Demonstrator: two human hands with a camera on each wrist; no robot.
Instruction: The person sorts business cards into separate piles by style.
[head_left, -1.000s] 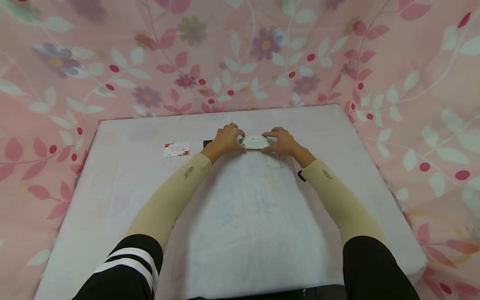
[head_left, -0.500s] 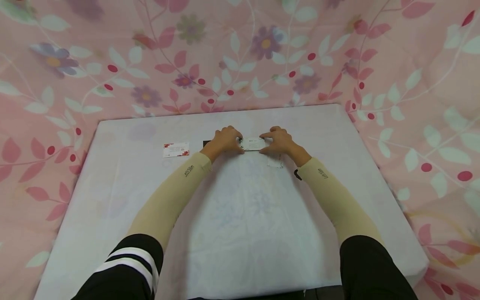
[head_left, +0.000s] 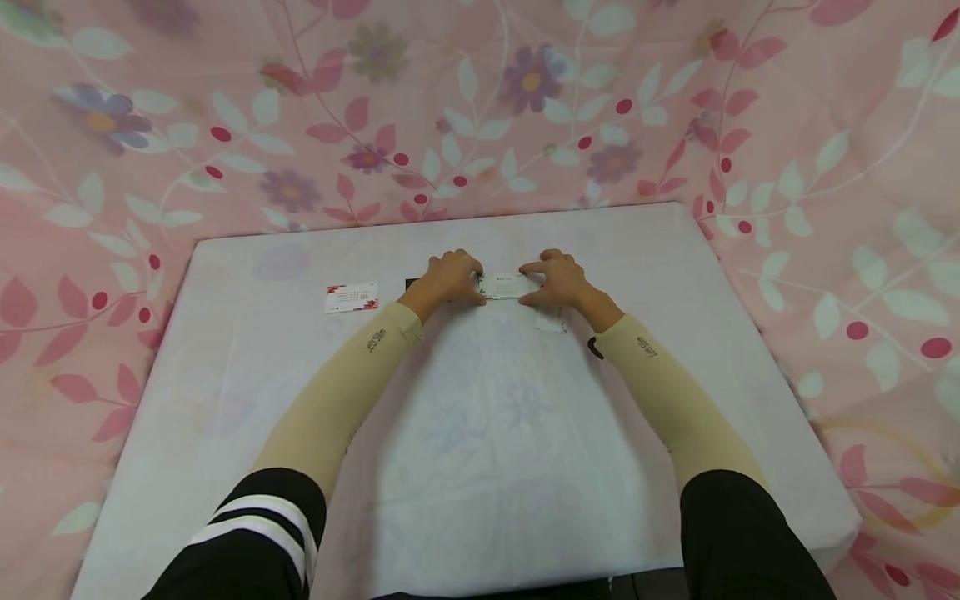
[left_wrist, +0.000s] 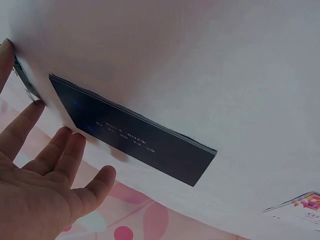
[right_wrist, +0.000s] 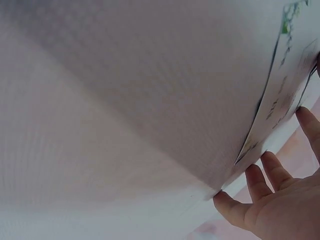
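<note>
A small stack of white business cards (head_left: 507, 286) lies between my hands in the head view. My left hand (head_left: 450, 280) grips its left end, thumb at the near edge and forefinger at the far edge. My right hand (head_left: 564, 282) holds the right end in the same way. A black stack of business cards (left_wrist: 132, 131) lies beside my left hand in the left wrist view, mostly hidden behind that hand in the head view. Another white card (right_wrist: 272, 90) with green print lies by my right hand, partly under it in the head view.
Further left on the white-covered table (head_left: 480, 467) lies a white card with red corners (head_left: 352, 297). A pink floral cloth (head_left: 450, 100) rises behind the table's far edge and along its sides.
Both hands have shifted slightly left with the white business cards, the right hand a little more. Over the last half second they have hardly moved. The other cards stay put.
</note>
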